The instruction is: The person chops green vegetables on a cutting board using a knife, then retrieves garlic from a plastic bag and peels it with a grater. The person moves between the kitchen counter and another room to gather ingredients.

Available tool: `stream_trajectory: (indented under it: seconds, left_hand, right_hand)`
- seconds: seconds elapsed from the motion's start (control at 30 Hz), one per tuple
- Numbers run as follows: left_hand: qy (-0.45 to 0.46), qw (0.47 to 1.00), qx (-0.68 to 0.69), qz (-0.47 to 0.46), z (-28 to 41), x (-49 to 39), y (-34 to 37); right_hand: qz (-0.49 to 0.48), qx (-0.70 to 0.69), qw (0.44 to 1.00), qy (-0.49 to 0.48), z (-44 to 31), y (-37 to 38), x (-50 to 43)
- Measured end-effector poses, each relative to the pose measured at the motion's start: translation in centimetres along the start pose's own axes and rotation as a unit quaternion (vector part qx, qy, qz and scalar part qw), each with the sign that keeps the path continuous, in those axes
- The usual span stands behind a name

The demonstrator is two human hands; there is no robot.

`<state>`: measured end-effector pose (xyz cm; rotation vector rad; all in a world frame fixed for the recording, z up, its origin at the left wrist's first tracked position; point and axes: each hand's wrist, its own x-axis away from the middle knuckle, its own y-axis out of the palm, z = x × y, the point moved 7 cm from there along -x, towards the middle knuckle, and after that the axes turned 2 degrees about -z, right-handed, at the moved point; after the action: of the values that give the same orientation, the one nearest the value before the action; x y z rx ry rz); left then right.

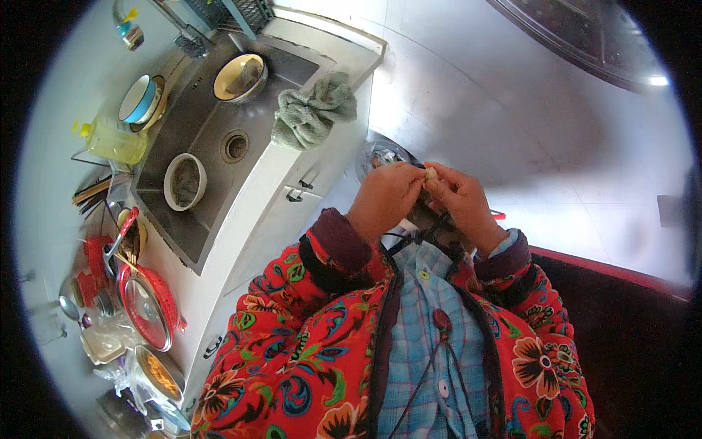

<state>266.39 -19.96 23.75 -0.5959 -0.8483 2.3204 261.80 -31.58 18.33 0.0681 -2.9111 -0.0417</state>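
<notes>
Both my hands are raised in front of my chest with their fingertips together. Between them is a small pale piece (431, 174), perhaps a garlic clove; its kind is not certain. My right hand (462, 203) pinches it between thumb and forefinger. My left hand (386, 195) touches it from the left with bent fingers, and whether it grips the piece too cannot be told. Below and behind the hands, a container with a clear plastic bag (378, 153) partly shows, its contents mostly hidden by my hands.
At the left a counter (241, 214) holds a steel sink (214, 131) with a white bowl (185, 182) and a yellow bowl (239, 78). A green cloth (315, 112) hangs over its edge. A red colander (164, 285) stands nearby. A dark round object (587, 38) is at the upper right.
</notes>
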Motion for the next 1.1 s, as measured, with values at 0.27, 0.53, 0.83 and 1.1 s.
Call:
stream_trajectory:
  seconds: [0.27,0.53,0.83,1.1]
  left_hand:
    - [0.094,0.991,-0.007,-0.099,2.2,-2.6,4.2]
    - [0.001,0.997,0.027,-0.065,3.4,-4.5,3.5]
    - [-0.054,0.996,0.064,-0.008,2.0,-5.0,2.6]
    - [-0.139,0.987,0.082,0.019,-0.6,-5.7,1.9]
  right_hand:
    - [0.095,0.181,0.978,0.028,-0.7,-4.7,1.9]
    - [0.095,0.17,0.979,-0.065,-2.7,-5.1,1.7]
    - [0.073,0.101,0.992,-0.021,-2.8,-5.6,1.1]
    - [0.025,0.025,0.998,0.043,-2.0,-5.8,0.9]
